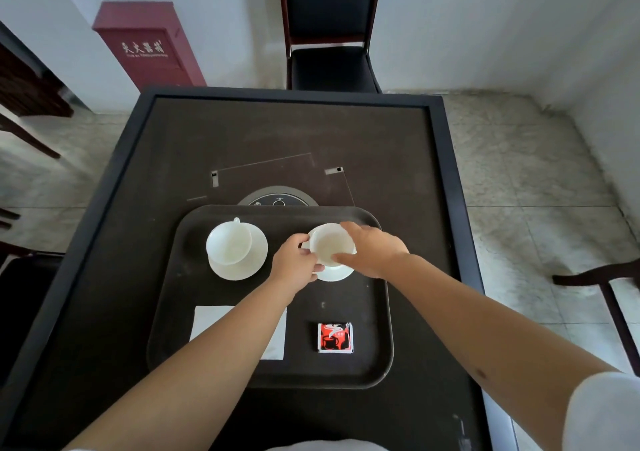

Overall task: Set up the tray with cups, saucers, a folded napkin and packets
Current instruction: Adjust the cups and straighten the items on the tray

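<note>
On the bench [138, 180], the tray [377, 364] carried everything. At its far right, both hands gripped the second cup [329, 244]: left hand [294, 263] at the handle, right hand [370, 253] over the rim. Set off-centre, it might tip off its saucer [334, 274].

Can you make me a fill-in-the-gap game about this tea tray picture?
1. Both hands, the left hand and the right hand, hold the cup on the ____ side of the tray.
2. The other cup sits on a ____.
3. The left arm partly hides the white ____.
4. The packet is mostly ____ in colour.

Missing words: right; saucer; napkin; red
</note>
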Demonstrator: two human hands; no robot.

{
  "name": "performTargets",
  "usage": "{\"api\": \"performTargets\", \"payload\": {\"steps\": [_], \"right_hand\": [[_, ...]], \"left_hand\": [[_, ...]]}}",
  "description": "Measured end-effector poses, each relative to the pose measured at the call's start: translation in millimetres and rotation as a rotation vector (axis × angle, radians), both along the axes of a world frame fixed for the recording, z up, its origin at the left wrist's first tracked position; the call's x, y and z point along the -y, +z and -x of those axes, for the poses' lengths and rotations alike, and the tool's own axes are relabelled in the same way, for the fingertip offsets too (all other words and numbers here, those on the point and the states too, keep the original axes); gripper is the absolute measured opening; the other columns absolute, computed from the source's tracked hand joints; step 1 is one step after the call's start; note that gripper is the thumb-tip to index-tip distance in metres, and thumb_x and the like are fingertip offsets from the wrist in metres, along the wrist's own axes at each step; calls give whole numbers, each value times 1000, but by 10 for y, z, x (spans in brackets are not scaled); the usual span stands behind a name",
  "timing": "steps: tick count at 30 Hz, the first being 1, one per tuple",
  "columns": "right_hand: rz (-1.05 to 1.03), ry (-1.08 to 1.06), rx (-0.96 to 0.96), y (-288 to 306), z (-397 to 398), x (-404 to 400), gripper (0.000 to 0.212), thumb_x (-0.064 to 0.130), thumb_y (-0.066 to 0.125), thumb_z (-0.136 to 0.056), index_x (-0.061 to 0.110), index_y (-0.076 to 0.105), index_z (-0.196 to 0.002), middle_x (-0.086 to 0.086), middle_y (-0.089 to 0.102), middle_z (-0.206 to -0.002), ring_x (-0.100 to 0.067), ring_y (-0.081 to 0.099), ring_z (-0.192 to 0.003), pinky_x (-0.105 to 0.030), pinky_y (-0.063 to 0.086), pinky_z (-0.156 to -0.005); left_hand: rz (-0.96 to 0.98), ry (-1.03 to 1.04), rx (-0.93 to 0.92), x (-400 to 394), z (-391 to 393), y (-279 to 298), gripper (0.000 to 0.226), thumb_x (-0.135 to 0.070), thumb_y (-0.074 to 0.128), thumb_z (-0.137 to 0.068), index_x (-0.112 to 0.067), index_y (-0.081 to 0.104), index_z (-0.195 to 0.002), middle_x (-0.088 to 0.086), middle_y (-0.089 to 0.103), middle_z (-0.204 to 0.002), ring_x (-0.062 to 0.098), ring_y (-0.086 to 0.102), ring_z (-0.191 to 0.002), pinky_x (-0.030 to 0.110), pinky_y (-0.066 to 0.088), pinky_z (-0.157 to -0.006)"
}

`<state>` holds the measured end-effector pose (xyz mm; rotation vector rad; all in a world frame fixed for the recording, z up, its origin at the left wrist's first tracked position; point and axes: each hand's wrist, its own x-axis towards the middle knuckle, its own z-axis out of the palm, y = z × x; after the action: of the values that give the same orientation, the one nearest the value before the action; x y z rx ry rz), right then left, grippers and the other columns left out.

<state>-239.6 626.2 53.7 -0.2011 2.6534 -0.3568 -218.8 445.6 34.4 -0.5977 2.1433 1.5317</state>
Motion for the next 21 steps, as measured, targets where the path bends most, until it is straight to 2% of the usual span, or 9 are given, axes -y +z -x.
{"api": "performTargets", "payload": {"steps": [3,5,7,9,12,15,17,19,21], "right_hand": [[32,-11,-39,33,82,-29,43,45,55,-93,25,49,-130,-2,49,-130,-25,51,-112,-39,49,-79],[70,-19,-91,36,124,-5,29,36,53,-96,19,57,-118,1,51,-127,-24,47,-114,-36,46,-81],[123,-67,-97,31,142,40,19,28,50,-98,13,60,-103,-2,59,-114,-26,51,-102,-33,44,-73],[110,-133,-68,24,148,59,19,26,45,-98,12,58,-93,-8,63,-96,-30,54,-84,-35,47,-68],[120,-180,-37,-9,159,24,18,29,46,-97,19,60,-104,-5,63,-97,-29,57,-85,-37,52,-72],[162,-181,15,-22,168,-27,26,31,51,-95,27,58,-120,0,63,-105,-24,58,-90,-35,50,-73],[172,-175,45,-29,171,-52,30,31,53,-93,30,58,-123,1,63,-106,-22,58,-88,-33,49,-69],[189,-174,80,-48,155,-56,32,32,53,-92,31,57,-124,-1,65,-103,-21,60,-85,-33,51,-67],[264,-222,120,-90,112,-54,29,31,47,-95,28,58,-122,-1,69,-91,-20,64,-75,-35,55,-68]], "left_hand": [[95,30,-61,22,24,-2,26,-11,61,-92,-24,57,-115,2,67,-110,14,69,-85,32,60,-73],[125,-2,-80,33,17,10,23,-14,63,-90,-26,56,-109,0,67,-109,16,65,-91,36,58,-78],[123,-63,-78,26,-4,23,31,-15,67,-86,-28,53,-110,-3,63,-108,18,61,-95,35,58,-76],[66,-67,-38,16,-21,24,41,-11,69,-85,-31,51,-115,-3,61,-109,22,61,-98,37,60,-75],[-30,29,6,9,-19,36,43,-6,66,-89,-36,50,-115,2,63,-112,22,70,-87,36,61,-68],[-19,115,-20,7,-13,37,28,-10,62,-93,-30,51,-110,3,63,-111,18,71,-80,30,60,-62],[-2,107,-51,-4,-20,24,25,-12,63,-92,-28,53,-108,4,64,-114,19,68,-89,34,61,-70],[-6,41,-69,-18,-26,19,38,-10,68,-87,-30,54,-116,1,62,-118,22,62,-101,38,60,-78],[-23,-14,-56,-28,-22,42,53,-6,70,-85,-31,52,-128,-1,59,-120,25,59,-106,40,60,-80]]}}
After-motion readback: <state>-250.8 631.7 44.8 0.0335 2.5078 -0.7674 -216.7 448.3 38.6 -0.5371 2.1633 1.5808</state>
